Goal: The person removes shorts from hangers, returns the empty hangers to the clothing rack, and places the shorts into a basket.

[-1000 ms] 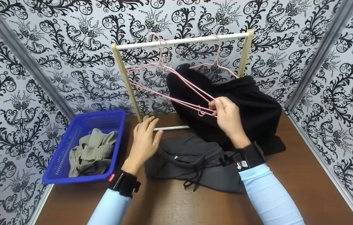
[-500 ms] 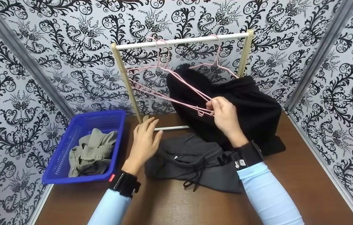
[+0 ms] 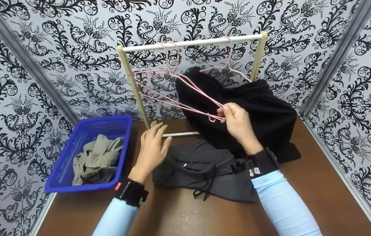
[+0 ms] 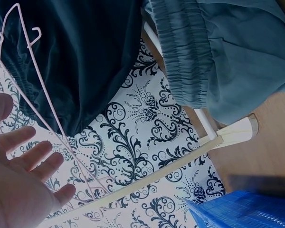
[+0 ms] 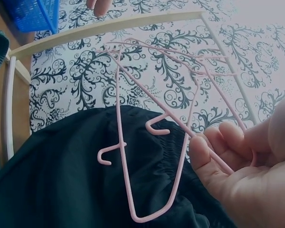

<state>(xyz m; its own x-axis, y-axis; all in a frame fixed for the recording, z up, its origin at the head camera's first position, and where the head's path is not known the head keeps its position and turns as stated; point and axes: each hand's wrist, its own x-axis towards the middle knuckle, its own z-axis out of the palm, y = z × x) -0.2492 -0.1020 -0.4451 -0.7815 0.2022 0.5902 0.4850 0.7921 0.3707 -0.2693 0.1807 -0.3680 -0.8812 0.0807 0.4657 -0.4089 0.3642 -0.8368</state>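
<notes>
In the head view my right hand point(image 3: 239, 123) pinches the right end of a pink hanger point(image 3: 200, 91) between thumb and fingers. Its hook is at the white rod point(image 3: 198, 42) of a small rack. Close beside it a second pink hanger point(image 5: 126, 180) hangs free of my fingers in the right wrist view. My left hand point(image 3: 151, 149) hovers by the rack's left post point(image 3: 133, 85), fingers spread and holding nothing. A black garment point(image 3: 267, 108) hangs on another pink hanger point(image 3: 228, 67) at the right. Dark grey drawstring bottoms point(image 3: 224, 183) lie on the table below my hands.
A blue basket point(image 3: 128, 134) stands at the left with a grey-green garment point(image 3: 98, 155) inside. The rack's lower white bar point(image 3: 180, 134) runs behind the dark grey bottoms. Patterned walls close in the brown table point(image 3: 185, 216) at the back and sides.
One pink hanger's hook has dropped from above the white rod down onto it. My right hand shifted slightly left, then back a little. The left hand stays nearly still.
</notes>
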